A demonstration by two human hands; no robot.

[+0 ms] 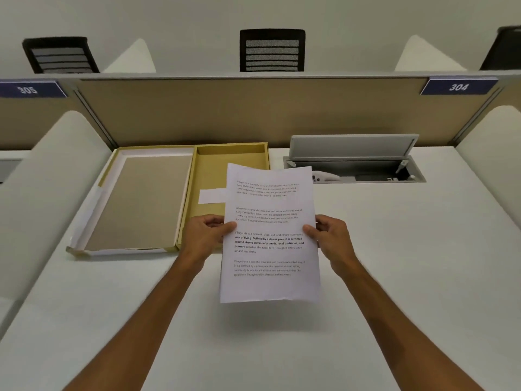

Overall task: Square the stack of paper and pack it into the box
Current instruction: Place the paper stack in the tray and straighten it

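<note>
Gripping paper stack (269, 235) between both hands (204, 235).

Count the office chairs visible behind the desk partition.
3. One chair is at far left, one chair in the middle, and one chair cut off by the right edge. The partition hides their lower parts; more may be hidden.

A white tabletop (394, 249) runs to a tan partition (225, 114) at the far edge, with blue plates numbered 305 (28, 89) and 304 (458, 87). An open grey cable hatch (353, 159) sits far right. Beyond stand dark mesh chairs (272, 50) against a pale wall (169, 15); white rounded dividers (53, 176), possibly padded, flank both sides.
</note>
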